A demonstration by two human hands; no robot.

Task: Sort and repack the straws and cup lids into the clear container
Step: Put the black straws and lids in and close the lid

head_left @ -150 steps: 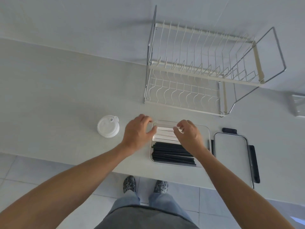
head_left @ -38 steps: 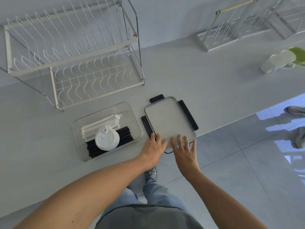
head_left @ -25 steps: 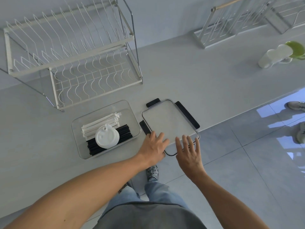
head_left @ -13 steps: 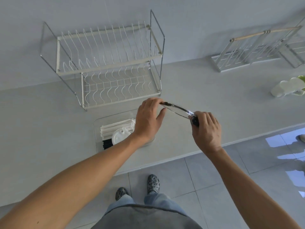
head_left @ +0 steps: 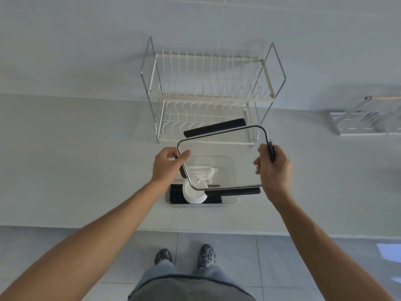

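Held above the counter [head_left: 65, 170] by both hands is one clear container lid [head_left: 221, 157], tilted, with a dark rim and black latch flaps on its sides. Its left short edge is pinched by the left hand [head_left: 167, 166], thumb laid on the upper face and fingers curled behind; its right short edge, at the black latch, is gripped by the right hand [head_left: 273, 168] with the fingers wrapped round. Both hands are thus closed on the lid, one at either end, and the lid spans the gap between them.

Directly below and slightly nearer the counter's front edge lies one clear container [head_left: 233, 170] — rectangular, open-topped, resting flat on the counter. It is partly seen through the lid. Inside it, one white cup lid [head_left: 193, 195] is seen lying on a bundle of black straws [head_left: 175, 195] along the near side; a bundle of white wrapped straws [head_left: 201, 170] is laid along the far side. Individual straws cannot be counted.

Behind the container one two-tier wire dish rack [head_left: 212, 92] is stood against the wall — a second, smaller rack [head_left: 366, 118] is seen far to the right. Two dark shoes [head_left: 206, 255] are visible on the tiled floor.
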